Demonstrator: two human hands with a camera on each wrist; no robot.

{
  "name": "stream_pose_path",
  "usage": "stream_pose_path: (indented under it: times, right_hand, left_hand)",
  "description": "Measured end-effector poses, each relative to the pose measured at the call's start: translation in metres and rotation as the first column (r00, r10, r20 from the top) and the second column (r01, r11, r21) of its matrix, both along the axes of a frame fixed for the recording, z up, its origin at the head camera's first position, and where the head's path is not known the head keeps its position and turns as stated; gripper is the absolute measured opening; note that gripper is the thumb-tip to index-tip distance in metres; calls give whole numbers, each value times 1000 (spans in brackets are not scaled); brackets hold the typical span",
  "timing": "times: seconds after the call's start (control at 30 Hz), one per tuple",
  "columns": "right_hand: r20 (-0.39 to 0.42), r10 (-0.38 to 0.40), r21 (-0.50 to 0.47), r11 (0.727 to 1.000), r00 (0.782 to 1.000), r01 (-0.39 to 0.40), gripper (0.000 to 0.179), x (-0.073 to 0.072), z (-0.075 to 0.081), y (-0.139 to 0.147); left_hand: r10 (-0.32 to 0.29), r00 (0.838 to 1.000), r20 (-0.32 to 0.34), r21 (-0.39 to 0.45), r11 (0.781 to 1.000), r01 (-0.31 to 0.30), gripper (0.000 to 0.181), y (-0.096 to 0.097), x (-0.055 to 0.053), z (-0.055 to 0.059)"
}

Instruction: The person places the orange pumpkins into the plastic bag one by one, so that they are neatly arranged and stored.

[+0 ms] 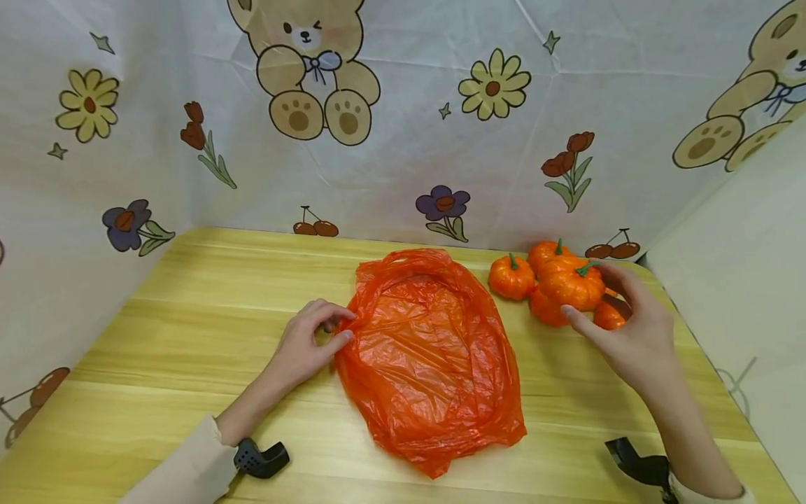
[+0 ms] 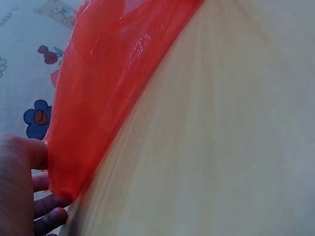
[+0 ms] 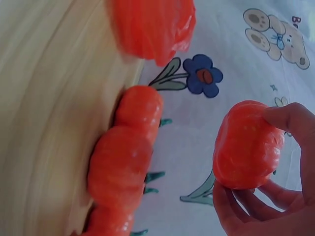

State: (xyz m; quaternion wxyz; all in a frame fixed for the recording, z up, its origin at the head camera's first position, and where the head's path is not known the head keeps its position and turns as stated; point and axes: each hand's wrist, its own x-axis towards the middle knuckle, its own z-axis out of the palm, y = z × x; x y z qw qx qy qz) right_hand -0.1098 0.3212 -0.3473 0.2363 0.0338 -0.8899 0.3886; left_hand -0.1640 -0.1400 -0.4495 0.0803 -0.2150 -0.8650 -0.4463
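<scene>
A red-orange plastic bag (image 1: 428, 350) lies spread on the table with its mouth open upward and its handles at the far and near ends. My left hand (image 1: 315, 332) pinches its left rim between thumb and fingers; the left wrist view shows the bag's film (image 2: 98, 98) stretching up from those fingers. Above the table at the right, my right hand (image 1: 636, 329) grips a small orange pumpkin (image 1: 571, 285) with a green stem. In the right wrist view this pumpkin (image 3: 248, 147) is held between thumb and fingers, apart from the others.
Several more small pumpkins (image 1: 511, 277) sit clustered at the table's back right, partly hidden behind the held one. The wooden table (image 1: 220, 308) meets a printed cloth (image 1: 390, 168) at the back. A pale wall (image 1: 724, 280) borders the right edge.
</scene>
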Motion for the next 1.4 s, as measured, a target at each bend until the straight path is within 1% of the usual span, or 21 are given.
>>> stream_pose_path:
  times: [0.27, 0.5, 0.7, 0.87, 0.97, 1.1, 1.23, 1.4]
  right_hand:
    - [37, 75, 9, 997, 997, -76, 76, -11, 8, -31]
    - [21, 128, -5, 992, 992, -128, 71, -20, 14, -56]
    - [35, 156, -27, 987, 987, -155, 71, -28, 20, -77]
    - [30, 206, -44, 978, 978, -204, 70, -34, 24, -91]
    - [21, 223, -45, 974, 975, -222, 71, -36, 25, -99]
    - [20, 240, -43, 970, 971, -239, 72, -39, 23, -106]
    - [42, 277, -51, 960, 960, -274, 72, -40, 17, -113]
    - [43, 311, -38, 950, 950, -309, 73, -42, 8, -122]
  left_hand:
    - [3, 1000, 9, -3, 1000, -3, 24, 0, -1, -1]
    - [2, 1000, -8, -6, 1000, -2, 23, -1, -2, -2]
    - [1, 1000, -1, 2, 1000, -1, 23, -1, -2, -1]
    - [-6, 1000, 0, 7, 1000, 6, 24, -1, -1, 0]
    - [-10, 1000, -4, 6, 1000, 10, 23, -1, -2, 0]
    - [-9, 1000, -9, 2, 1000, 9, 23, -1, -2, -1]
    - [-8, 1000, -4, 3, 1000, 8, 23, -1, -2, -1]
    - [-7, 1000, -3, 5, 1000, 7, 23, -1, -1, 0]
